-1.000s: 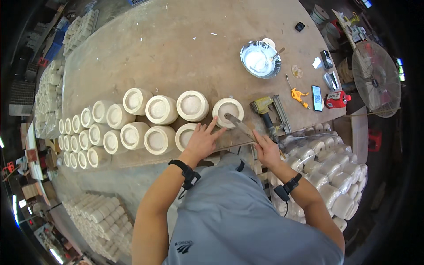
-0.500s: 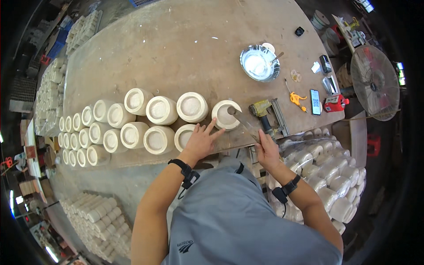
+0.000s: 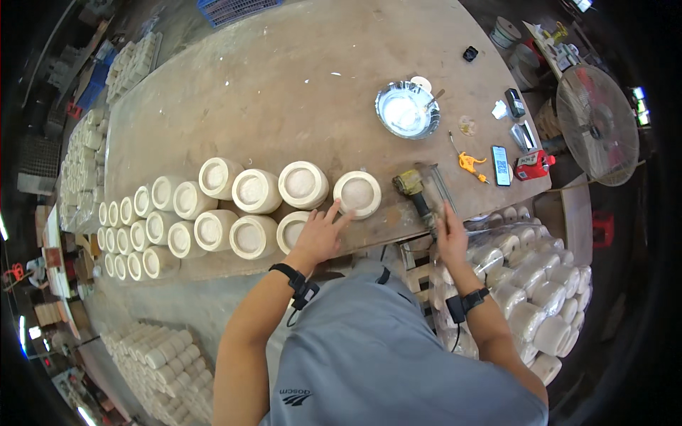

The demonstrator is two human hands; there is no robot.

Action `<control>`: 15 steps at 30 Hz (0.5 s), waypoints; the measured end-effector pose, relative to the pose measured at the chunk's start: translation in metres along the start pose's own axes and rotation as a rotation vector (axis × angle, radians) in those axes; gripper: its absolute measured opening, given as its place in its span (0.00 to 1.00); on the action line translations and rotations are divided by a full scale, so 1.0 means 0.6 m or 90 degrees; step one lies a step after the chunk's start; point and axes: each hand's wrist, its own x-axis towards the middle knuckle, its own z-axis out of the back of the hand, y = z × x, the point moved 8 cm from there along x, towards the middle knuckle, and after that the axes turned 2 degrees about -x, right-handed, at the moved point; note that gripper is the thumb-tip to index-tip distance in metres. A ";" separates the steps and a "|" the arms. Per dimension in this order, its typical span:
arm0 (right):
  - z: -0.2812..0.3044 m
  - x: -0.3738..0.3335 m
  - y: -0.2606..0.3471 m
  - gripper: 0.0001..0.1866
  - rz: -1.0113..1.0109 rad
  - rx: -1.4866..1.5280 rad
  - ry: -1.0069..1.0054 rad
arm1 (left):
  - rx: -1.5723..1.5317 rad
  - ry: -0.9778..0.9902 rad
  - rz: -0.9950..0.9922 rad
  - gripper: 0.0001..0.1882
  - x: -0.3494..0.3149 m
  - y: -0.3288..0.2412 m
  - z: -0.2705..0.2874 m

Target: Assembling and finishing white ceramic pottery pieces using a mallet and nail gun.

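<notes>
A pale, round wooden block (image 3: 357, 194) with a recessed top stands at the right end of several rows of similar blocks (image 3: 254, 190). Fingers apart, my left hand (image 3: 321, 238) touches the near rim of that end block and holds nothing. My right hand (image 3: 450, 238) is closed round the handle of a hammer (image 3: 436, 181), away to the right of the block. The hammer lies across a yellow and black nail gun (image 3: 412, 190) in this view, so their outlines partly merge.
Farther back on the table (image 3: 284, 92) stands a bowl of white paste (image 3: 407, 110). An orange air blow gun (image 3: 470, 163), a phone (image 3: 501, 165) and a red bottle (image 3: 533, 165) lie to the right. Wrapped block stacks (image 3: 526, 284) stand below the table's right edge; a fan (image 3: 595, 128) is beyond.
My right hand has moved right, carrying the hammer off the end block and over to the nail gun. The left hand stays at the block's near rim. The view has shifted slightly.
</notes>
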 end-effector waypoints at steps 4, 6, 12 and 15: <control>0.043 0.017 -0.148 0.33 -0.200 -0.188 -0.033 | 0.008 -0.079 0.010 0.41 0.023 -0.010 0.011; 0.042 0.031 -0.218 0.34 -0.262 -0.239 0.001 | 0.060 -0.114 -0.014 0.40 0.034 -0.016 0.007; 0.018 0.069 -0.320 0.34 -0.314 -0.357 0.046 | -0.024 -0.087 0.008 0.38 0.028 0.003 0.018; -0.039 0.087 -0.229 0.35 -0.036 -0.284 -0.033 | -0.089 -0.102 0.004 0.40 0.006 0.008 0.020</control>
